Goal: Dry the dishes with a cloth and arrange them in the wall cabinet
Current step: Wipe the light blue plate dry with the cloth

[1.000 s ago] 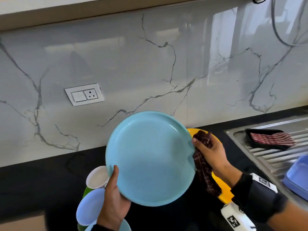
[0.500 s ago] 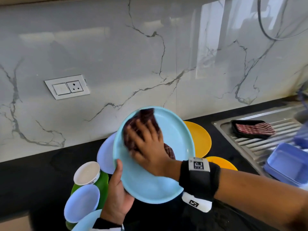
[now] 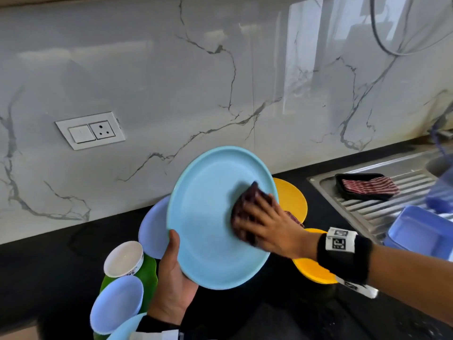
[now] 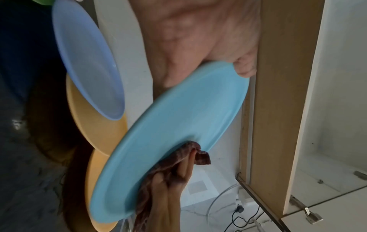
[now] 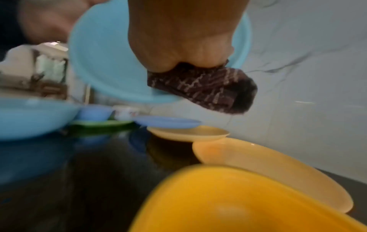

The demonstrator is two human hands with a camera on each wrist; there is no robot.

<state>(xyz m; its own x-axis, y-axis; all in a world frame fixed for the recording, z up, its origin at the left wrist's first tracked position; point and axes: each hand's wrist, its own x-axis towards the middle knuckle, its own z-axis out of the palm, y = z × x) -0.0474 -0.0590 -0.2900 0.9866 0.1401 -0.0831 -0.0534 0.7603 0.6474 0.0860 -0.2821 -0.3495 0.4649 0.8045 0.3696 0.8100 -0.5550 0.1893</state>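
Light blue, the plate [image 3: 213, 217] is tilted up above the black counter [image 3: 44, 266], gripped at its lower left rim by the left hand [image 3: 175, 278], thumb on the face. The right hand [image 3: 267, 225] presses a dark checked cloth [image 3: 245, 207] against the plate's right side, fingers spread over it. Yellow plates [image 3: 293, 201] lie just behind, a white cup [image 3: 123, 258] to the left, the sink [image 3: 382, 204] far right.

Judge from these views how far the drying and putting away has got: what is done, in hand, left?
Done: nothing shows as put away. In hand: the left hand grips the light blue plate at its rim, tilted up, while the right hand presses the dark checked cloth on its face. Left: yellow plates, lilac plate, white cup and others wait on the black counter.
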